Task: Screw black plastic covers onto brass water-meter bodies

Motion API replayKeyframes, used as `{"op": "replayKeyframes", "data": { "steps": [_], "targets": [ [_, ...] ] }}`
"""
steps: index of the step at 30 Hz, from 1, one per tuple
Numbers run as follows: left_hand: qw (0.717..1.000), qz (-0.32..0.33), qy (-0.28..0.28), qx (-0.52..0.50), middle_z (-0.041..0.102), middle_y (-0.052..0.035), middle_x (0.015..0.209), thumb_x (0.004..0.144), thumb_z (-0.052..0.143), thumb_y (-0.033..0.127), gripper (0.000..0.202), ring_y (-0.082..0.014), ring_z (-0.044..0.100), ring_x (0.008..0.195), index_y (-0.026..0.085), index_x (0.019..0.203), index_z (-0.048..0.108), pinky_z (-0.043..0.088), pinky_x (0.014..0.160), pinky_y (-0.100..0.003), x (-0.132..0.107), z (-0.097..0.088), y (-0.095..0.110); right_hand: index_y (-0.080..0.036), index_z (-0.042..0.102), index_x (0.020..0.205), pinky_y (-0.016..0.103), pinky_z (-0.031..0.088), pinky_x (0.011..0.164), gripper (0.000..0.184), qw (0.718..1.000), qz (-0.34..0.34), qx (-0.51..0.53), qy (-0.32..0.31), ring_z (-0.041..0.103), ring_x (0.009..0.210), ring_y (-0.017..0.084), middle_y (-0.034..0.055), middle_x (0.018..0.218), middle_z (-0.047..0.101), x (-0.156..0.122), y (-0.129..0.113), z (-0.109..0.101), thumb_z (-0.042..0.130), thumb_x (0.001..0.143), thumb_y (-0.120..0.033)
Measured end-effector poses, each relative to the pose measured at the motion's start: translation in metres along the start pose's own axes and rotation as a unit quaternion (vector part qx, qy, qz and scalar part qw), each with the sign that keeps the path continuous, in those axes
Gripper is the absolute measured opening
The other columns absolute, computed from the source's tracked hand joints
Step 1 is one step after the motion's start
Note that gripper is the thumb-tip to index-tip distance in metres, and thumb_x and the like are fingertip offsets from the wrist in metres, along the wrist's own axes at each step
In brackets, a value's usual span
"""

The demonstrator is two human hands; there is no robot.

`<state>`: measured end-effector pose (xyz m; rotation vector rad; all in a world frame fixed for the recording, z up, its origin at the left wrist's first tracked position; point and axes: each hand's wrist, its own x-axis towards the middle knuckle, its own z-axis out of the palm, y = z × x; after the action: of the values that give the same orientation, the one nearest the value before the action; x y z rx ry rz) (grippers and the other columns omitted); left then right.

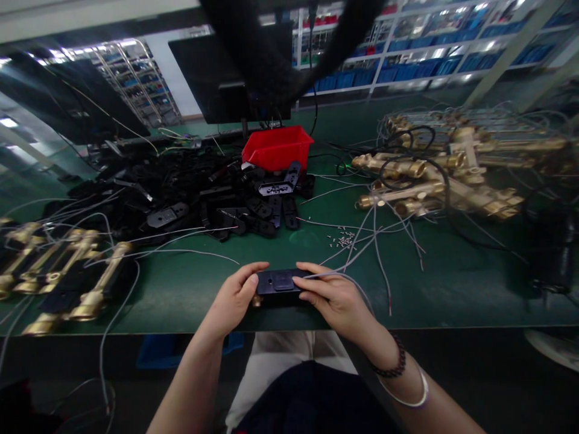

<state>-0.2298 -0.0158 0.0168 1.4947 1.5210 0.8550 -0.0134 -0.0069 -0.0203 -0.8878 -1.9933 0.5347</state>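
Note:
Near the bench's front edge a black plastic housing (284,281) lies level between both hands. My left hand (237,295) grips its left end, thumb on top; a bit of brass shows beneath that end. My right hand (337,296) holds the right end, thumb and fingers closed on it. A grey cable (323,274) passes by the right fingers and trails away to the right. What lies under the housing is mostly hidden. Beyond the right hand, small screws (344,237) lie scattered on the green bench top (289,244).
Black plastic parts (181,193) are heaped at the back left, beside a red bin (278,147). Brass valve bodies (97,286) with grey cables lie on the left. More brass bodies (420,181) are piled at the right among black cords. A monitor (212,78) stands behind.

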Motion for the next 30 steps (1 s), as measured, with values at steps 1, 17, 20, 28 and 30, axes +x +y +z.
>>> {"op": "replayKeyframes", "data": {
  "steps": [1, 17, 20, 28, 30],
  "targets": [
    [1.000, 0.007, 0.005, 0.006, 0.066, -0.0015, 0.069, 0.083, 0.040, 0.031, 0.039, -0.0138, 0.058, 0.056, 0.016, 0.110, 0.065, 0.048, 0.055, -0.025, 0.000, 0.000, 0.000, -0.026, 0.067, 0.111, 0.038, 0.054, 0.087, 0.026, 1.000, -0.004, -0.004, 0.002, 0.063, 0.103, 0.020, 0.0088, 0.119, 0.063, 0.000, 0.000, 0.001, 0.055, 0.088, -0.021],
    [0.947, 0.225, 0.068, 0.221, 0.069, -0.0079, 0.106, 0.084, 0.054, 0.029, 0.030, -0.0222, 0.062, 0.099, 0.020, 0.111, 0.065, 0.050, 0.091, -0.037, -0.005, 0.016, -0.003, -0.022, 0.067, 0.108, 0.039, 0.052, 0.091, 0.026, 0.999, -0.010, -0.043, 0.017, 0.060, 0.109, 0.020, 0.0108, 0.118, 0.064, 0.000, -0.008, 0.009, 0.049, 0.090, -0.018],
    [0.941, 0.231, 0.057, 0.242, 0.070, -0.0077, 0.105, 0.083, 0.058, 0.030, 0.031, -0.0223, 0.064, 0.097, 0.020, 0.111, 0.064, 0.052, 0.088, -0.036, -0.002, 0.017, -0.005, -0.019, 0.066, 0.112, 0.044, 0.048, 0.097, 0.030, 0.995, -0.019, -0.100, -0.002, 0.057, 0.114, 0.024, 0.0139, 0.122, 0.061, -0.004, -0.025, -0.005, 0.047, 0.090, -0.015],
    [0.950, 0.171, 0.002, 0.263, 0.069, -0.0059, 0.107, 0.080, 0.059, 0.028, 0.032, -0.0225, 0.062, 0.099, 0.022, 0.110, 0.064, 0.050, 0.090, -0.037, 0.006, 0.013, 0.001, -0.019, 0.069, 0.092, 0.021, 0.052, 0.062, 0.013, 0.990, 0.064, -0.060, 0.107, 0.065, 0.065, 0.011, 0.0007, 0.075, 0.070, 0.034, -0.047, -0.095, 0.057, 0.086, -0.019],
    [0.950, 0.158, -0.005, 0.269, 0.068, -0.0063, 0.108, 0.080, 0.058, 0.025, 0.032, -0.0225, 0.061, 0.100, 0.021, 0.111, 0.063, 0.049, 0.091, -0.038, 0.006, 0.014, 0.004, -0.016, 0.070, 0.092, 0.027, 0.050, 0.076, 0.015, 0.984, 0.095, -0.149, 0.013, 0.065, 0.083, 0.016, 0.0049, 0.090, 0.070, 0.058, -0.017, -0.094, 0.056, 0.085, -0.016]
  ]
}}
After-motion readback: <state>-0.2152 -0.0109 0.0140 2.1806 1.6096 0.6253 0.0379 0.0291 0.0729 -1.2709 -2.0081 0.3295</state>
